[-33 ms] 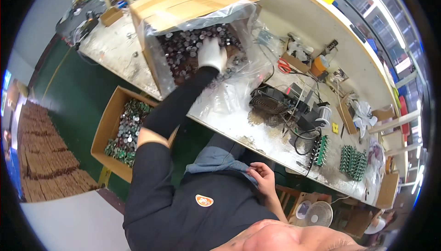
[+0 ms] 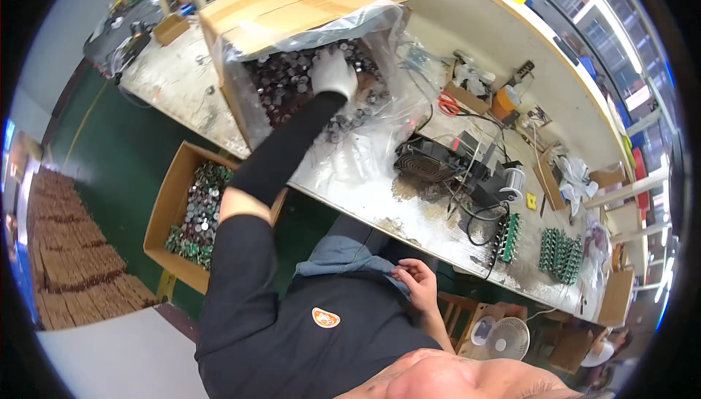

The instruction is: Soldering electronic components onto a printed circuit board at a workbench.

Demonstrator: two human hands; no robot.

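My left hand [image 2: 332, 74], in a white glove with a black sleeve on the forearm, reaches into a cardboard box [image 2: 292, 8] at the back of the bench. Clear plastic sheeting [image 2: 358, 154] lines the box and spills from its mouth. Inside lies a heap of small round metal-and-dark parts [image 2: 281, 78]. The gloved fingers rest on the heap, spread apart; their tips are partly hidden among the parts. My bare right hand [image 2: 416, 281] lies at my lap by the shirt hem, fingers loosely bent and apart, holding nothing visible.
Below the bench, an open carton [image 2: 164, 216] holds similar parts and green pieces. On the workbench [image 2: 372, 205] stand a black fan [image 2: 427, 160], a wire spool [image 2: 513, 182] and green circuit boards [image 2: 561, 254]. Red-handled scissors [image 2: 448, 104] lie behind them.
My left hand has moved slightly up and deeper into the heap, its fingers more spread. My right hand has stayed in place.
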